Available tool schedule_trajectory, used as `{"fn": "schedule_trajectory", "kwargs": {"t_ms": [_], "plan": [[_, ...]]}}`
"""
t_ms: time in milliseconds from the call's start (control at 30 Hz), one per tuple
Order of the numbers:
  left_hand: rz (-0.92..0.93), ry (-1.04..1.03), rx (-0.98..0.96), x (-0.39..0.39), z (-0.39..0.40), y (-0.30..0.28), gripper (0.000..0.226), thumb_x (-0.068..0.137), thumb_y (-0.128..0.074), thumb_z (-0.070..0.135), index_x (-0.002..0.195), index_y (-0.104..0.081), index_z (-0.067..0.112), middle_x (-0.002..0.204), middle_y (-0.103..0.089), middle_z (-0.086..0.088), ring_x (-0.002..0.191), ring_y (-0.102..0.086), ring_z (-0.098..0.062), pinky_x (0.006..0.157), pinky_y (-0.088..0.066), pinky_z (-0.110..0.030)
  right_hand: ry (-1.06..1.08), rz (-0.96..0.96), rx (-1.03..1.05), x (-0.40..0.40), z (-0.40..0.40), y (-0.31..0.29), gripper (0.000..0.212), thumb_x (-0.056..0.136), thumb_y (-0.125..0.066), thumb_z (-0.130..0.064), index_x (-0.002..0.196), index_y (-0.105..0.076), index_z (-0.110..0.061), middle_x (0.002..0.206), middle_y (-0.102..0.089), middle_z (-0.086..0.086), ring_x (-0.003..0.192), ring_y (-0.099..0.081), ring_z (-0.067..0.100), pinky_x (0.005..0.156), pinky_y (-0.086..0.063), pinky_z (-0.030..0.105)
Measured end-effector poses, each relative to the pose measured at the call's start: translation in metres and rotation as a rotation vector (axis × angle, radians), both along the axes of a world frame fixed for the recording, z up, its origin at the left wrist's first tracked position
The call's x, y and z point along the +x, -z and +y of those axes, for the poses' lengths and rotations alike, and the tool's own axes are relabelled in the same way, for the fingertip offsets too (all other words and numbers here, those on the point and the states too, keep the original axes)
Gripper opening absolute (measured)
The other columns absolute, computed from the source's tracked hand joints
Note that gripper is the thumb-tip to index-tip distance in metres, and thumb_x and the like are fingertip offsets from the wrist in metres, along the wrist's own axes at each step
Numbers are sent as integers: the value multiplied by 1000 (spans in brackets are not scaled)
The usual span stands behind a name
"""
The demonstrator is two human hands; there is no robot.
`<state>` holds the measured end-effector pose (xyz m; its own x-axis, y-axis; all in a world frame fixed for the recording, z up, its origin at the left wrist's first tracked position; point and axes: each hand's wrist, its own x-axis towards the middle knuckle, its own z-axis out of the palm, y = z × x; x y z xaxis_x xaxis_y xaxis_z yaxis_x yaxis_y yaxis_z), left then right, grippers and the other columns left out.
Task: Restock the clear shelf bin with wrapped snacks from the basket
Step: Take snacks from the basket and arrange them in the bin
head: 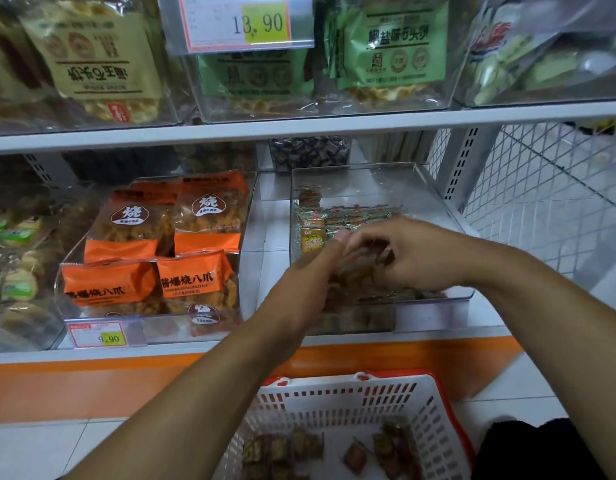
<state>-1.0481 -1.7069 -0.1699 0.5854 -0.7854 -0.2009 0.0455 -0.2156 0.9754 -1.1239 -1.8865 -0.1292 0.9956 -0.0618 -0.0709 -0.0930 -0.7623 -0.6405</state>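
Shelving (pixel 299 128) of white metal spans the view in two tiers, the upper tier carrying clear boxes of large green and tan packets beneath a price tag reading 13.90 (pixel 245 24). Lower shelf, left: an open clear tray of orange packets (pixel 161 251) with a 9.90 label at its front edge. Lower shelf, right: the clear shelf bin (pixel 434 209), its rear half bare save for a row of small green-and-red wrapped snacks (pixel 348 216) along the left and middle, its front half holding a low heap of brown wrapped pieces that reaches the front lip. Below the shelf, on the tiled floor, stands the white basket (pixel 337 393) with red trim; a scatter of brown wrapped snacks (pixel 355 452) lies on its bottom, and much of its bottom shows bare between them. Both arms reach over the bin's front half. The left hand (pixel 310 275) extends with fingers fairly straight toward the heap, and the right hand (pixel 403 254) arches above it with fingers curled downward; motion blur at the fingertips makes it impossible to tell whether either hand grips a snack or merely spreads the pile. Judged from this arrangement, restocking is well under way but incomplete: the bin is perhaps partly filled, and the snacks left in the basket await transfer.
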Motion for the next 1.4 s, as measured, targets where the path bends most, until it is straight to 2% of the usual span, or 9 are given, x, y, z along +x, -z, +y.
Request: {"fn": "schedule_trajectory", "kwargs": {"t_ms": [67,200,300,433,500,600,767,1133,1400], "plan": [[-74,-96,22,-1,-6,2,72,82,-46,78,139,-54,35,131,-65,7,118,-61,-18,101,-50,-43,191,-74,51,15,-17,13,30,74,-84,-30,99,-69,-37,100,-72,-14,93,-69,12,81,-57,35],[-264,-127,74,-3,-19,12,27,99,-60,41,119,-44,51,98,-58,30,91,-61,5,68,-52,-13,479,-105,-60,62,-39,54,34,82,-82,-18,109,-62,-21,117,-64,4,108,-62,24,94,-51,34],[-505,-77,120,1,-29,21,39,97,-62,27,131,-48,38,122,-60,13,113,-59,-10,94,-58,-35,537,-136,-134,93,-48,68,43,84,-81,-21,123,-62,-16,130,-58,11,116,-59,29,98,-47,28],[-676,-6,288,6,-34,37,69,91,-68,28,150,-32,30,153,-39,4,143,-35,-20,117,-39,-46,512,-182,-223,133,-53,63,45,90,-72,-15,133,-61,-19,136,-55,12,119,-59,31,100,-45,27],[-676,5,334,8,-37,41,81,90,-69,30,156,-22,29,162,-26,4,152,-18,-20,123,-27,-48,504,-153,-201,149,-55,59,48,89,-66,-5,135,-60,-17,140,-55,13,124,-57,31,106,-44,28],[-638,-11,387,15,-44,41,85,89,-71,36,157,-21,24,163,-26,-1,152,-19,-25,123,-27,-47,549,-120,-221,161,-58,65,51,89,-61,4,134,-59,-19,140,-58,10,125,-56,29,98,-45,25],[-577,8,480,20,-51,41,99,90,-69,40,161,-3,18,169,-7,-8,156,-3,-30,126,-16,-49,613,-85,-163,169,-54,77,47,91,-62,-1,132,-59,-22,139,-59,6,120,-60,28,90,-46,22],[-438,-7,503,31,-62,34,91,91,-66,40,160,-11,14,165,-18,-11,152,-14,-35,123,-22,-49,690,-193,-71,168,-52,82,35,92,-59,-1,121,-56,-19,117,-71,12,98,-67,31,73,-52,28],[-467,-22,494,23,-64,31,88,91,-64,39,157,-15,8,163,-22,-17,153,-10,-36,125,-18,-49,562,-123,13,145,-56,75,77,90,-58,8,154,-36,-29,155,-44,8,109,-63,30,77,-48,26]]}}
